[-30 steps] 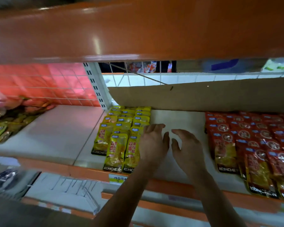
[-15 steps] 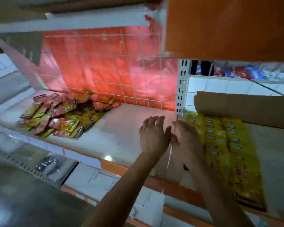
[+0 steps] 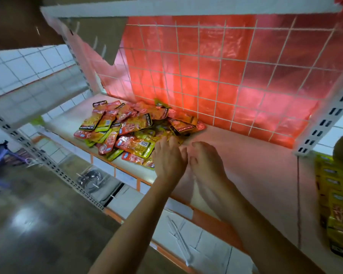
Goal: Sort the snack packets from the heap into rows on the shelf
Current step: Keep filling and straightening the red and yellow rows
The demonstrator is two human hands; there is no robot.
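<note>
A heap of red and yellow snack packets (image 3: 127, 129) lies on the white shelf (image 3: 255, 175), toward its left and back. My left hand (image 3: 169, 158) reaches palm down over the heap's right edge, fingers apart, its fingertips at the nearest packets. My right hand (image 3: 205, 160) hovers just beside it over bare shelf, fingers loosely spread, holding nothing. Rows of yellow packets (image 3: 335, 204) lie at the far right edge of the view.
A wire grid back panel (image 3: 226, 76) with red plastic sheeting behind it closes the shelf's rear. White slotted uprights (image 3: 325, 119) flank the bay. An orange front rail (image 3: 206, 216) edges the shelf. Lower shelf and glossy floor (image 3: 38, 224) lie below left.
My view and both hands have swung left, from the sorted yellow and red rows to the heap. The hands stay side by side and now reach the heap's right edge.
</note>
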